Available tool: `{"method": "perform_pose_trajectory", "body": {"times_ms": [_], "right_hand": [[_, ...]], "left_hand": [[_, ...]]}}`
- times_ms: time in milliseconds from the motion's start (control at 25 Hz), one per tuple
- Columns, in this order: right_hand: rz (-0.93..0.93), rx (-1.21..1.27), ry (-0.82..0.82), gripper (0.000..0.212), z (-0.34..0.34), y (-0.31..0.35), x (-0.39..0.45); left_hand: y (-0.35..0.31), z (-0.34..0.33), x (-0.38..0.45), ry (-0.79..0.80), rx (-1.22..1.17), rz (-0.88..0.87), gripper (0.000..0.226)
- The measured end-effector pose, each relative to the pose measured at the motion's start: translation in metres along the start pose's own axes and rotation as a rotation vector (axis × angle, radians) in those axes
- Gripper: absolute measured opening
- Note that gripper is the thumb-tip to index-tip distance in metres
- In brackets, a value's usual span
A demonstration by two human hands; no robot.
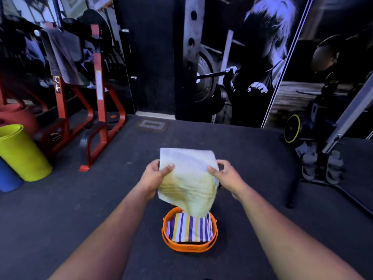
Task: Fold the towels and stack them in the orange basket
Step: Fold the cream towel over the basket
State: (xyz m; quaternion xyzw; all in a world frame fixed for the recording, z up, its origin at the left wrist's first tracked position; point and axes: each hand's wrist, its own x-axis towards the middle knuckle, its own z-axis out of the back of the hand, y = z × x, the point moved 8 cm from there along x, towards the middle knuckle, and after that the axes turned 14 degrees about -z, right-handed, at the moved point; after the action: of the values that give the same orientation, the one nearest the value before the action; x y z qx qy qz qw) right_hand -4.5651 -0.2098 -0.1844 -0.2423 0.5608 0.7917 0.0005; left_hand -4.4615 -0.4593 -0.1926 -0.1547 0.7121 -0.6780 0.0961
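Dark rubber gym floor (60, 219) filled the head view, with a wall mural of a lifter behind and a red steel rack (96, 102) far off to the left of the orange basket (188, 247). A brown cloth (62, 55) hung over that rack, and a yellow-green rolled mat (22, 154) lay left of the basket, well apart from it.

The basket sat on the floor near the person's feet, and a folded purple, yellow and white striped towel (187, 229) already lay flat inside it. Above and just beyond the basket, both hands held a folded pale yellow-white towel (187, 178) in the air. The left hand (155, 174) pinched its left edge, thumb on top and fingers curled beneath; the right hand (226, 176) gripped the right edge the same way. The towel's lower corner sagged down and appeared to reach the basket's far rim, over the striped towel.

The step in hand looked like placing: folding of this towel seemed finished. The next move would call for lowering it level, squaring it over the striped towel, then letting go with both hands so the fold held.
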Motion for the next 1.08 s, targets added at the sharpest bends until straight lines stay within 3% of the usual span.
{"method": "perform_pose_trajectory", "body": {"times_ms": [120,200,240,320,400,520,640,760,920,1080], "right_hand": [[0.009,0.022,0.046,0.048,-0.018,-0.018,0.004],[0.058,-0.036,0.049,0.042,-0.028,-0.017,0.005],[0.071,-0.116,0.078,0.047,-0.036,-0.019,0.006],[0.078,-0.375,0.112,0.07,-0.05,-0.026,0.008],[0.073,-0.63,0.033,0.072,-0.06,-0.036,0.013],[0.1,-0.969,-0.158,0.042,-0.069,-0.046,0.017],[0.141,-1.193,-0.148,0.041,-0.082,-0.069,0.041],[0.043,-1.268,0.054,0.045,-0.087,-0.109,0.078],[-0.246,-1.032,0.2,0.049,-0.078,-0.183,0.138],[-0.406,-0.855,0.337,0.052,-0.088,-0.262,0.221]], "left_hand": [[0.013,0.021,0.003,-0.127,0.187,0.055,0.076],[0.01,0.025,0.003,-0.078,0.332,-0.006,0.071],[0.009,0.024,0.003,-0.011,0.379,-0.031,0.065],[0.014,0.015,0.004,0.206,0.502,-0.033,0.08],[0.029,0.01,0.007,0.395,0.809,-0.031,0.09],[0.052,0.004,0.014,0.442,1.246,-0.095,0.054],[0.098,-0.006,0.024,0.546,1.546,-0.152,0.036],[0.158,-0.021,0.039,0.833,1.499,-0.079,0.044],[0.236,-0.032,0.047,1.039,1.32,0.134,0.058],[0.349,-0.036,0.093,0.977,1.229,0.183,0.047]]}}
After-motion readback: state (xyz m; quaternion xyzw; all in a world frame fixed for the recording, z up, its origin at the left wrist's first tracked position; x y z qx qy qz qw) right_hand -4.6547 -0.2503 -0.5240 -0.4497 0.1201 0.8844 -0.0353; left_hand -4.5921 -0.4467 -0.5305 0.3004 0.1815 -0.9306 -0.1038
